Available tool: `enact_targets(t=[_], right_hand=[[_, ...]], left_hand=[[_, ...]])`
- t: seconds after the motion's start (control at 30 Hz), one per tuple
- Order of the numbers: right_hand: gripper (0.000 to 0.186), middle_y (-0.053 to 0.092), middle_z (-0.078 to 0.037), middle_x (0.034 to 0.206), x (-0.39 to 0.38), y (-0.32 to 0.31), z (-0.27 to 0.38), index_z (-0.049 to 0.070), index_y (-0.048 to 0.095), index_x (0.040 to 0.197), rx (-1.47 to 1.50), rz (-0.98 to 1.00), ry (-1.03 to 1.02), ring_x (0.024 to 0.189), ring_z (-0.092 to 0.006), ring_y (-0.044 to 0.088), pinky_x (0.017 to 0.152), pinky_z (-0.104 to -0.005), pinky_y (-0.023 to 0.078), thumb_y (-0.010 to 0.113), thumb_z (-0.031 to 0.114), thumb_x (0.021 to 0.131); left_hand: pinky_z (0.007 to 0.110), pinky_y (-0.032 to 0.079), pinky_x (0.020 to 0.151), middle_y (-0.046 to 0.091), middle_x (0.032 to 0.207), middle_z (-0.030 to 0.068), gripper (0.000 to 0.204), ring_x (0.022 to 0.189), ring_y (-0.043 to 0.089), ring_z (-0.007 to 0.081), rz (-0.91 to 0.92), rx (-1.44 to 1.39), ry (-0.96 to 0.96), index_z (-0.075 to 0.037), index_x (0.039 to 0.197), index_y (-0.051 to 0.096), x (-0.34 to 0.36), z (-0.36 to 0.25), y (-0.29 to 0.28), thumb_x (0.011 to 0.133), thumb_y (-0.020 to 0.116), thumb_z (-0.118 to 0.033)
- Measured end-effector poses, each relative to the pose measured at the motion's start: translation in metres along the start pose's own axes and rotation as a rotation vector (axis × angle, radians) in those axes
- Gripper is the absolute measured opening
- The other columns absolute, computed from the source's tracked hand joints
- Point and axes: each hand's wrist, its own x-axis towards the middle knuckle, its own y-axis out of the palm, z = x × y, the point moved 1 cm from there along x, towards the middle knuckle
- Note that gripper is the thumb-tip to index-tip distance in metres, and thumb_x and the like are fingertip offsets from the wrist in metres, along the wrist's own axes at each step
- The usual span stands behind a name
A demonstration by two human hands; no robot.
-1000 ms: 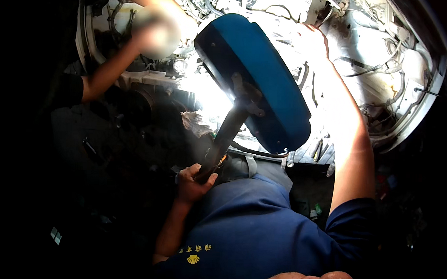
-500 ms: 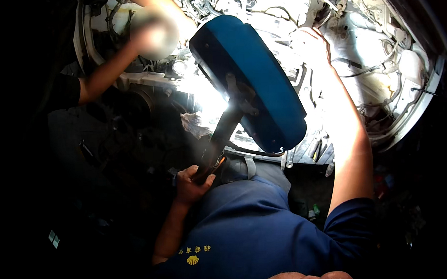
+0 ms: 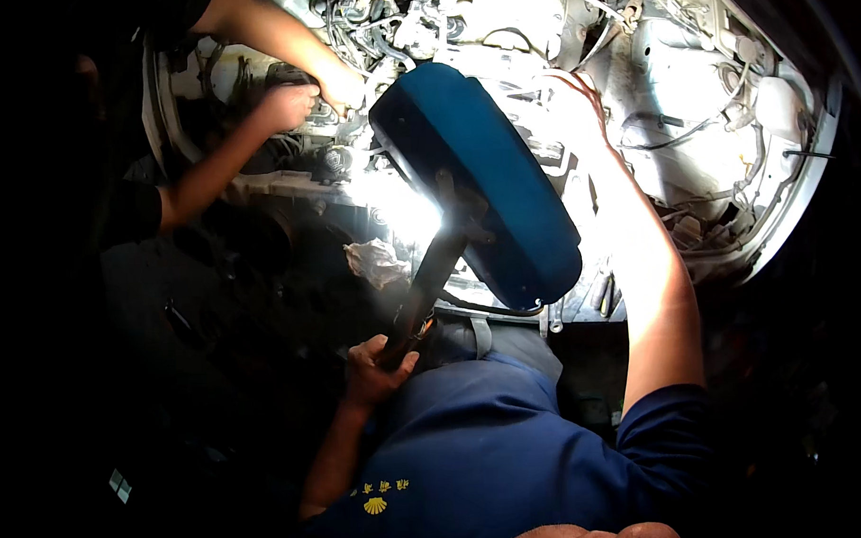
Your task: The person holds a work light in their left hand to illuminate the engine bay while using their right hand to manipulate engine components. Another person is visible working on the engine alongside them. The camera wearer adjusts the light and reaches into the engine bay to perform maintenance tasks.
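My left hand (image 3: 375, 370) is closed round the dark handle of a work light (image 3: 503, 181) with a long blue housing. The lamp is tilted over an open engine bay, its glare falling on the parts beneath. My right hand (image 3: 576, 103) reaches into the bay beyond the lamp's right side, among pale, brightly lit parts. Glare washes out most of it, so its grip and anything in it are unclear. At the upper left, a co-worker's two hands (image 3: 294, 107) are close together over engine parts and hoses.
A crumpled pale rag (image 3: 377, 261) lies near the bay's front edge. Small hand tools (image 3: 602, 293) rest on the front rail beside my right forearm. Cables and a white reservoir (image 3: 780, 107) line the right side. Deep shadow covers the left and lower right.
The co-worker's hands have come together over the engine parts; one was blurred by motion before. My right hand and the lamp sit slightly further left in view, the lamp also lower.
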Motion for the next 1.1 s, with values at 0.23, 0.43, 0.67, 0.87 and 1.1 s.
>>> enact_targets(t=[0.23,0.43,0.67,0.87,1.1], right_hand=[[0.038,0.071,-0.002,0.129,-0.007,0.002,-0.026,0.017,0.073,0.12,-0.017,0.012,0.048,0.117,-0.0257,0.065,0.103,-0.0423,0.051,0.077,0.024,0.083],[0.037,0.07,-0.003,0.13,-0.002,0.005,-0.025,0.017,0.072,0.122,0.034,0.055,0.093,0.118,-0.0255,0.064,0.105,-0.0417,0.05,0.076,0.022,0.085],[0.037,0.07,-0.003,0.131,-0.003,0.0,-0.025,0.017,0.072,0.123,0.124,0.115,0.215,0.118,-0.0253,0.064,0.107,-0.041,0.049,0.073,0.021,0.087],[0.039,0.068,-0.003,0.135,-0.008,-0.006,-0.027,0.017,0.07,0.126,-0.036,0.033,0.069,0.119,-0.0255,0.064,0.109,-0.0403,0.048,0.072,0.02,0.088],[0.044,0.066,-0.004,0.139,-0.009,0.007,-0.033,0.015,0.066,0.133,-0.08,0.028,0.002,0.122,-0.0259,0.063,0.11,-0.0424,0.047,0.071,0.022,0.09]], left_hand=[[0.03,0.045,0.054,0.057,0.061,0.0005,0.022,0.06,0.051,0.0061,0.057,0.01,0.098,-0.004,0.083,0.068,0.013,0.008,0.0,0.08,0.087,-0.014],[0.04,0.047,0.052,0.059,0.061,0.0126,0.04,0.053,0.062,0.0309,0.028,0.043,0.064,-0.008,0.069,0.054,0.016,0.002,0.001,0.076,0.09,-0.026],[0.04,0.048,0.053,0.06,0.061,0.0123,0.04,0.054,0.063,0.0293,0.033,0.057,0.062,-0.007,0.07,0.056,0.017,0.007,0.001,0.076,0.09,-0.026],[0.038,0.047,0.052,0.059,0.062,0.0115,0.039,0.053,0.061,0.0277,0.036,0.037,0.065,-0.007,0.071,0.057,0.022,0.003,0.001,0.076,0.091,-0.025],[0.037,0.045,0.051,0.057,0.06,0.0109,0.038,0.051,0.058,0.022,-0.001,-0.015,0.058,-0.006,0.071,0.055,0.015,0.006,0.001,0.077,0.09,-0.02]])
